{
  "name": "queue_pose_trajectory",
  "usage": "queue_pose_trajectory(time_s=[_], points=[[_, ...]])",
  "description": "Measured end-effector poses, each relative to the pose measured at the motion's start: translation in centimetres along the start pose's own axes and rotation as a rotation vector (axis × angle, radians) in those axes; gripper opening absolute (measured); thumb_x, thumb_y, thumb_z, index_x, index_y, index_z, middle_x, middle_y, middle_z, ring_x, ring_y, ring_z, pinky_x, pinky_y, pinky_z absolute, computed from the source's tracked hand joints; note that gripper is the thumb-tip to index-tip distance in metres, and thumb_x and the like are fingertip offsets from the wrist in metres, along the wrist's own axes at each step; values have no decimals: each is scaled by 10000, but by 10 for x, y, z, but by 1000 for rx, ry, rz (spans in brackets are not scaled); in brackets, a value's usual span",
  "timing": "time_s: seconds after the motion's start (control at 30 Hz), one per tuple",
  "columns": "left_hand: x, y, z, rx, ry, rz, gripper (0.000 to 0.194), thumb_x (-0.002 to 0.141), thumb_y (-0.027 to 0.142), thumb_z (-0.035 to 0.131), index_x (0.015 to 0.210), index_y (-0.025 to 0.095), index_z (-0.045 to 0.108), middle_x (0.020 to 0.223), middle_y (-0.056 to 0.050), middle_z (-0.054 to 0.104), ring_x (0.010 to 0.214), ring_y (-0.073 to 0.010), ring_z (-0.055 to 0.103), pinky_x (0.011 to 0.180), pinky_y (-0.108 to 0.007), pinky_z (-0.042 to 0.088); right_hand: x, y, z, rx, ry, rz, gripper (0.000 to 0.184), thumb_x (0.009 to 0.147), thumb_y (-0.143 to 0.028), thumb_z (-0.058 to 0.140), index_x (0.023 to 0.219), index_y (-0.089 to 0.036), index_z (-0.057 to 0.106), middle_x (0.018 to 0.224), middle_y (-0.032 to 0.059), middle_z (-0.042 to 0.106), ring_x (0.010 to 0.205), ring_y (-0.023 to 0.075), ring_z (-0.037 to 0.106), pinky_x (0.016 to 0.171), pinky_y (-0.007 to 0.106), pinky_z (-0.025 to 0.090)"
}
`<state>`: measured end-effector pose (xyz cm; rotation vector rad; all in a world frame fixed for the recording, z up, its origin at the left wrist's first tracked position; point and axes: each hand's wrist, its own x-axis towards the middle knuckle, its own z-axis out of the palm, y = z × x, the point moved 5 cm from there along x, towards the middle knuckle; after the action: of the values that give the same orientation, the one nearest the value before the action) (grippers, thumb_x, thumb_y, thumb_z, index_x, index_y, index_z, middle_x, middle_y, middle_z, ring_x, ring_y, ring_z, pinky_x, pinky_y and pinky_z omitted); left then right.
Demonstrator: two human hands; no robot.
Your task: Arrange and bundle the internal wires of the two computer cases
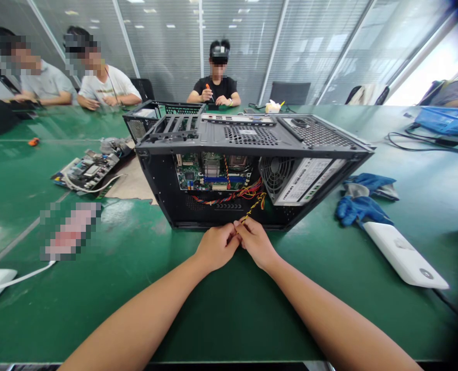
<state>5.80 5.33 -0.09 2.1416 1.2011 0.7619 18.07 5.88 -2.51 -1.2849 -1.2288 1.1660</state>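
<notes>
At the center of the frame, our left grip (216, 248) and right grip (258, 244) meet, fingers drawn narrow and pinched together on the lower end of a yellow-and-black cable (254, 205). The tip of it is hidden between our fingers, so we cannot tell which hand bears more of the hold. From the grip, the cable runs up and slightly right in a loose twist, into the open side of a computer case (254, 150). Our knuckles sit just in front of the case's lower edge.

Inside, just above the grip, we see a bundle of colored wires (241, 194); beyond it is a green motherboard (213, 174), and to the right a power supply (304, 178) with its fan.

Farther out on the green worktop (229, 319), a loose circuit board (92, 170) lies left of the case, near a piece of cardboard (134, 183). Blue gloves (364, 206) lie at right, touching a white device (407, 255). At upper center, a co-worker (216, 85) holds an orange-handled tool (208, 89).
</notes>
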Motion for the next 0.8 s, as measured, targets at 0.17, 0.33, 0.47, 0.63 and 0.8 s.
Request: queue_pose_trajectory(time_s=[0.17,0.33,0.47,0.63,0.8], points=[[1,0,0,-6,-2,-8,151,909,228,526,770,183,565,699,15,637,601,-118,553,572,-238,332,0,0,0,3,1,8,395,808,-576,621,695,-224,481,534,-51,415,499,118,383,466,266,292],[1,1,-1,0,-2,-16,157,910,228,528,764,182,565,690,15,634,594,-118,551,572,-241,334,0,0,0,6,-8,1,380,815,-564,619,705,-223,492,543,-49,425,500,117,383,470,267,293],[1,2,-1,6,-9,-15,157,911,222,528,763,182,563,692,15,633,594,-118,556,566,-240,335,0,0,0,9,-4,-5,387,816,-568,619,701,-225,480,543,-51,423,501,117,383,469,265,291],[0,-1,1,4,-9,-13,156,914,226,529,768,184,562,692,17,635,590,-115,550,565,-238,333,0,1,-1,0,5,-1,384,815,-569,618,703,-226,487,543,-48,421,504,120,386,473,269,294],[1,-1,0,6,-2,0,158,915,226,529,766,184,559,694,16,635,595,-116,552,571,-237,342,1,1,-1,-5,7,-1,373,818,-555,622,698,-227,492,553,-45,430,508,122,391,482,273,301]])
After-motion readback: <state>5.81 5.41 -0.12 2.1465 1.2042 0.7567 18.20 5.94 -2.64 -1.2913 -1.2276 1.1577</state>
